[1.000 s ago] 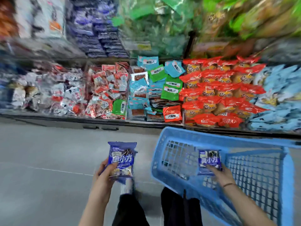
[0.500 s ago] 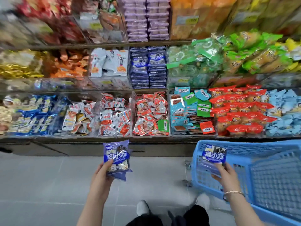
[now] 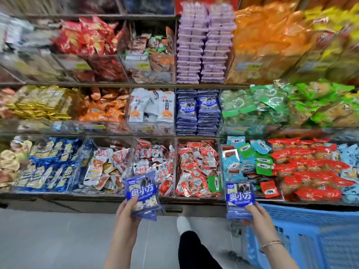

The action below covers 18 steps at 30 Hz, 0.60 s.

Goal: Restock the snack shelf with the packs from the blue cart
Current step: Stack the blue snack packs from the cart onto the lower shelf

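A dark trouser leg and white shoe (image 3: pixel 182 224) stand on the grey floor (image 3: pixel 48 239) between two raised forearms, the right one wearing a thin bracelet (image 3: pixel 272 244). The left grip (image 3: pixel 127 212) clasps a blue pack (image 3: pixel 142 193) by its lower edge, thumb on the front. The right grip (image 3: pixel 256 214) pinches a second blue pack (image 3: pixel 240 199) the same way, just above the near corner of the blue cart (image 3: pixel 310 239) at the right. Both packs are held upright in front of the snack shelf (image 3: pixel 97 197). On its middle tier, two neat stacks of matching blue packs (image 3: pixel 198 111) sit between white packets (image 3: pixel 151 105) and green ones (image 3: pixel 252 105).
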{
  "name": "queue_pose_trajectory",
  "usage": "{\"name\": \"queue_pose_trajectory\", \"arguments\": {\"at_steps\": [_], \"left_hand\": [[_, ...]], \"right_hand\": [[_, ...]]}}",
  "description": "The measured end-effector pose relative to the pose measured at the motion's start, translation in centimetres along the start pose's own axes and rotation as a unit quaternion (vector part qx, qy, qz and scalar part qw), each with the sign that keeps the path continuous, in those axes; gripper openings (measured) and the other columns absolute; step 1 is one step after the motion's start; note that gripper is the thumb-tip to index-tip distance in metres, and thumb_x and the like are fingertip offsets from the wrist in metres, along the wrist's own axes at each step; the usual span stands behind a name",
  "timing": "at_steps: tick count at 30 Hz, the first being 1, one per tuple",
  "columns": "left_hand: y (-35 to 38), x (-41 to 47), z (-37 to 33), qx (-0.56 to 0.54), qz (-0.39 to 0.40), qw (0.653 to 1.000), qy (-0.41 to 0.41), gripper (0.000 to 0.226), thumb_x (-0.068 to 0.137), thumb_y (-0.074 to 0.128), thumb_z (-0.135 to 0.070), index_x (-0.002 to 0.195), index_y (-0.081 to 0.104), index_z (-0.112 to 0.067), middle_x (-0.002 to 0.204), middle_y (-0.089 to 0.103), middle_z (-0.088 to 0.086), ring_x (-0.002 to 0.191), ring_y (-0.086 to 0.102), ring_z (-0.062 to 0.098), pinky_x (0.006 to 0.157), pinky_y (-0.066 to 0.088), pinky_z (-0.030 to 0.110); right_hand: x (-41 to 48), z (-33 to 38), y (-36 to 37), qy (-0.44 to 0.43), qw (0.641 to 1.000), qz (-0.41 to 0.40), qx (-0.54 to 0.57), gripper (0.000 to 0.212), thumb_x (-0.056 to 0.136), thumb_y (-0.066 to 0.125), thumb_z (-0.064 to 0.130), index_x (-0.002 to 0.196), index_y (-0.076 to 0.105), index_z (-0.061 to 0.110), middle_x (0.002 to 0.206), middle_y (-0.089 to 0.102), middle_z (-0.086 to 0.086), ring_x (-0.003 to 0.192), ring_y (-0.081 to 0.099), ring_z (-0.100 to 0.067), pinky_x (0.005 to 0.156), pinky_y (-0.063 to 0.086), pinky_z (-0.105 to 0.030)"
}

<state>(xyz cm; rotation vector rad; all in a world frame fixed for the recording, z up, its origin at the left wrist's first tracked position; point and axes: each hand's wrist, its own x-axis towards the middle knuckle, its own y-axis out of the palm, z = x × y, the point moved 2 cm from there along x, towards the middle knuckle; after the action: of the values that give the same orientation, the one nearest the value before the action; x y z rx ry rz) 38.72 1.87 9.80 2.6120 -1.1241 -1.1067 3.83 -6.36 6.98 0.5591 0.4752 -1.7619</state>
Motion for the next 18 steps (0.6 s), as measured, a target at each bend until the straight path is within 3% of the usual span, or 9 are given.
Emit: {"name": "queue_pose_trajectory", "arguments": {"at_steps": [3, 6, 8, 11, 13, 15, 18], "left_hand": [[2.7, 2.9, -1.6, -0.008, 0.003, 1.0, 0.01, 0.031, 0.087, 0.059, -0.01, 0.118, 0.054, -0.004, 0.107, 0.065, 0.014, 0.086, 0.064, 0.024, 0.059, 0.055, 0.027], [5.6, 5.8, -3.8, -0.023, 0.008, 0.999, 0.024, 0.05, 0.078, 0.066, -0.015, 0.124, 0.052, -0.003, 0.117, 0.062, 0.017, 0.098, 0.06, 0.029, 0.073, 0.049, 0.035], [7.3, 7.7, -5.0, -0.028, 0.004, 0.999, 0.035, 0.061, 0.078, 0.068, -0.018, 0.132, 0.047, 0.0, 0.125, 0.059, 0.02, 0.106, 0.057, 0.032, 0.081, 0.045, 0.039], [9.5, 9.6, -6.7, -0.043, 0.007, 0.998, 0.053, 0.08, 0.066, 0.073, -0.027, 0.135, 0.045, 0.001, 0.13, 0.056, 0.022, 0.11, 0.058, 0.034, 0.093, 0.044, 0.043], [10.6, 10.7, -7.5, -0.055, 0.008, 0.996, 0.066, 0.081, 0.066, 0.073, -0.028, 0.136, 0.045, -0.001, 0.132, 0.055, 0.02, 0.11, 0.057, 0.032, 0.094, 0.044, 0.043], [11.3, 11.5, -7.9, -0.07, 0.011, 0.995, 0.065, 0.07, 0.073, 0.071, -0.023, 0.136, 0.047, -0.003, 0.133, 0.055, 0.017, 0.109, 0.057, 0.03, 0.088, 0.047, 0.04], [12.0, 12.8, -8.5, -0.099, 0.001, 0.993, 0.058, 0.05, 0.088, 0.063, -0.015, 0.133, 0.049, -0.001, 0.133, 0.054, 0.013, 0.115, 0.057, 0.028, 0.081, 0.048, 0.035]], "right_hand": [[3.0, 2.6, 3.2, -0.006, 0.999, 0.035, -0.011, 0.023, 0.092, 0.049, 0.001, 0.113, 0.057, -0.002, 0.114, 0.052, -0.009, 0.077, 0.054, -0.014, 0.061, 0.049, -0.031], [6.0, 6.0, 7.1, -0.022, 0.995, 0.097, -0.029, 0.034, 0.093, 0.047, -0.005, 0.126, 0.046, -0.011, 0.124, 0.049, -0.021, 0.076, 0.052, -0.01, 0.058, 0.05, -0.017], [7.8, 8.0, 9.6, -0.036, 0.99, 0.131, -0.049, 0.034, 0.092, 0.047, -0.005, 0.126, 0.048, -0.008, 0.127, 0.051, -0.018, 0.075, 0.053, -0.005, 0.053, 0.05, -0.012], [10.0, 11.6, 13.0, -0.082, 0.981, 0.162, -0.065, 0.016, 0.092, 0.052, 0.005, 0.101, 0.061, 0.014, 0.105, 0.059, 0.011, 0.077, 0.063, -0.003, 0.054, 0.053, -0.018], [11.5, 13.8, 15.5, -0.114, 0.973, 0.18, -0.088, 0.023, 0.091, 0.056, 0.013, 0.111, 0.054, 0.023, 0.109, 0.057, 0.011, 0.092, 0.063, -0.008, 0.071, 0.057, -0.031], [12.9, 15.9, 17.8, -0.141, 0.964, 0.178, -0.14, 0.042, 0.089, 0.06, 0.021, 0.128, 0.046, 0.019, 0.117, 0.057, 0.001, 0.1, 0.06, -0.019, 0.086, 0.053, -0.042], [14.8, 18.6, 21.7, -0.161, 0.953, 0.204, -0.156, 0.048, 0.09, 0.06, 0.019, 0.133, 0.04, 0.011, 0.095, 0.061, -0.002, 0.063, 0.06, -0.012, 0.052, 0.048, -0.023]]}}
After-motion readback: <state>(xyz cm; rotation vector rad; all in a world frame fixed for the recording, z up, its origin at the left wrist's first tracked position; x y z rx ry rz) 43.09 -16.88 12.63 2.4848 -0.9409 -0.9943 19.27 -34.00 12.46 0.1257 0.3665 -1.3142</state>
